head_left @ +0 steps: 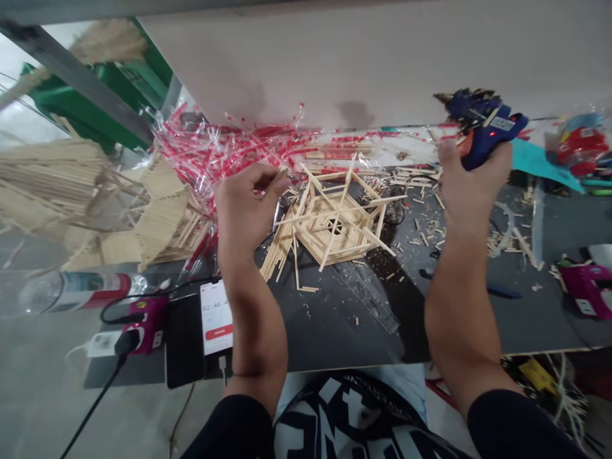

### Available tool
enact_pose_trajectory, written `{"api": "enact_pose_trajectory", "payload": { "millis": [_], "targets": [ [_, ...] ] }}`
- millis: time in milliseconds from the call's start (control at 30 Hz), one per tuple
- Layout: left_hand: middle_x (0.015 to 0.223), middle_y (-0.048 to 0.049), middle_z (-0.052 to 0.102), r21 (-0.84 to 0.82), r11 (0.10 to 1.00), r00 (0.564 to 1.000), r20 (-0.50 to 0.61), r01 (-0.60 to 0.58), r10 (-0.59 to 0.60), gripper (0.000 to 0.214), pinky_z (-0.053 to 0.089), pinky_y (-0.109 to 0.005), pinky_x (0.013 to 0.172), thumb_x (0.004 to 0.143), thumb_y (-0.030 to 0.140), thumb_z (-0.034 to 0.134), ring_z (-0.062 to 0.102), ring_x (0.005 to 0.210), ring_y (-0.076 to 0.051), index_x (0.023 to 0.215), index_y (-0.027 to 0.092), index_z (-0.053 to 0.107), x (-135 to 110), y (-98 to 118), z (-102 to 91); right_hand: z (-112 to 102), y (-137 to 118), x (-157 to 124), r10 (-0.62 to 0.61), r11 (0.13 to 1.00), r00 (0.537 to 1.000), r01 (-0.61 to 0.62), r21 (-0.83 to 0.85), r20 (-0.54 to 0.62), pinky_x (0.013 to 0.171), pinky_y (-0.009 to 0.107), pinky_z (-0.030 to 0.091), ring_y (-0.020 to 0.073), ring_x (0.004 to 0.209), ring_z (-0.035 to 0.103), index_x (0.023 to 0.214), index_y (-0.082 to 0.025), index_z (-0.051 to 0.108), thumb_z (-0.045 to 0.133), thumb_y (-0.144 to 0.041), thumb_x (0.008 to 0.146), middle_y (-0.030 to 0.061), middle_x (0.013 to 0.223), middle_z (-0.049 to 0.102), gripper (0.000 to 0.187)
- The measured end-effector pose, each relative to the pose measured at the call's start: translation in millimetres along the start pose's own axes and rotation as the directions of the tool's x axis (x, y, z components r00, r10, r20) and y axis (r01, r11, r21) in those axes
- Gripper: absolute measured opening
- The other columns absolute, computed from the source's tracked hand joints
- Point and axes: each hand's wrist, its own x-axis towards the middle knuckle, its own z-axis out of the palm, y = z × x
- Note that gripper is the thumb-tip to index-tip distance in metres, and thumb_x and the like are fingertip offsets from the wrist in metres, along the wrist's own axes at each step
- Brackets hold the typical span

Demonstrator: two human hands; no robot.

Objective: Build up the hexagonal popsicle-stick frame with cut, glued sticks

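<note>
Hexagonal stick frame (332, 220) lies on a dark board (335, 328) between the hands, which are held apart: the left hand (243, 207) pinches a small stick (283, 172), the right hand (473, 178) grips a blue glue gun (488, 131).

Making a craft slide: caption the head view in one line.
Right hand holds a blue glue gun, left hand pinches a wooden stick above a hexagonal stick frame.

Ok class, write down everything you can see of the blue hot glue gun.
The dark blue plastic hot glue gun is gripped in the right hand, raised above the dark work surface. Its narrow pointed nozzle aims left. A small white label and a glowing red dot sit on it. The upper housing looks rough.
</note>
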Motion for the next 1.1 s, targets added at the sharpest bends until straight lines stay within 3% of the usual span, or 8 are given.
{"api": "enact_pose_trajectory", "payload": {
  "millis": [33,67,133,233,367,567,767,1100],
  "targets": [
    [0.082,0.0027,0.081,0.007,1.0,1.0,0.008,0.003,-0.003,0.01,0.057,-0.034,0.073,0.092,0.036,0.08,0.075,0.077,-0.017,0.088,0.026,0.08,0.3,-0.2,0.3,4.0,-13.4,-7.0,-0.005,1.0,0.993,0.002,-0.018,-0.118,0.078,0.04,0.05,0.0229,0.085,0.052,0.1,-0.032,0.045,0.078,-0.035,0.08,0.0008,0.09,0.051,0.039],
    [0.084,0.0024,0.082,0.01,1.0,1.0,0.019,0.004,-0.004,0.009,0.058,-0.034,0.074,0.092,0.036,0.08,0.075,0.077,-0.018,0.088,0.027,0.08,0.5,-0.1,1.0,7.0,-26.8,-14.6,-0.027,0.999,0.993,0.022,-0.044,-0.111,0.076,0.04,0.051,0.0239,0.086,0.055,0.099,-0.031,0.049,0.081,-0.033,0.078,0.0017,0.089,0.054,0.038],
    [0.087,0.0017,0.083,0.013,1.0,0.999,0.033,0.001,-0.001,0.006,0.059,-0.036,0.078,0.091,0.033,0.08,0.076,0.078,-0.019,0.087,0.028,0.079,0.4,1.3,2.8,10.4,-50.1,-29.1,-0.071,0.99,0.996,0.063,-0.128,-0.061,0.074,0.04,0.053,0.0248,0.085,0.058,0.094,-0.031,0.052,0.081,-0.026,0.073,0.0013,0.086,0.058,0.037],
    [0.089,0.0013,0.084,0.04,0.999,0.999,0.051,0.005,-0.007,0.004,0.06,-0.036,0.083,0.092,0.032,0.079,0.078,0.082,-0.02,0.088,0.03,0.08,-0.7,4.5,5.8,11.6,-69.0,-44.2,-0.127,0.957,0.987,0.147,-0.251,0.094,0.077,0.044,0.056,0.0258,0.08,0.063,0.095,-0.029,0.056,0.079,-0.028,0.076,0.0013,0.083,0.061,0.03],
    [0.088,0.0017,0.084,0.074,0.997,0.998,0.066,0.012,-0.016,0.005,0.06,-0.037,0.086,0.092,0.033,0.079,0.078,0.083,-0.02,0.088,0.03,0.08,-1.9,7.3,9.7,12.3,-68.2,-49.5,-0.215,0.889,0.922,0.321,-0.328,0.321,0.088,0.049,0.06,0.0312,0.093,0.071,0.104,-0.027,0.064,0.075,-0.031,0.086,0.0065,0.094,0.071,0.022],
    [0.09,-0.0002,0.082,0.039,0.999,0.993,0.117,-0.028,0.024,0.006,0.06,-0.04,0.09,0.094,0.033,0.077,0.076,0.084,-0.021,0.091,0.027,0.079,-0.6,6.5,13.2,11.6,-61.8,-47.3,-0.233,0.857,0.849,0.41,-0.312,0.475,0.091,0.05,0.06,0.036,0.107,0.071,0.12,-0.027,0.069,0.071,-0.031,0.091,0.0105,0.101,0.071,0.029],
    [0.087,-0.0011,0.083,0.002,1.0,0.991,0.13,-0.026,0.025,0.005,0.061,-0.042,0.09,0.091,0.031,0.079,0.073,0.08,-0.023,0.086,0.029,0.079,0.4,5.8,13.5,12.6,-65.7,-49.3,-0.211,0.878,0.827,0.395,-0.272,0.521,0.09,0.048,0.059,0.0345,0.105,0.07,0.119,-0.027,0.069,0.07,-0.028,0.089,0.0101,0.101,0.071,0.03],
    [0.09,0.0023,0.083,0.11,0.994,0.984,0.177,-0.019,-0.001,0.007,0.057,-0.031,0.089,0.098,0.028,0.074,0.071,0.084,-0.017,0.097,0.022,0.078,0.4,7.8,14.4,14.5,-63.8,-49.3,-0.227,0.874,0.827,0.406,-0.268,0.514,0.088,0.047,0.059,0.0345,0.103,0.07,0.114,-0.026,0.069,0.069,-0.027,0.087,0.0101,0.098,0.07,0.026]
  ]
}}
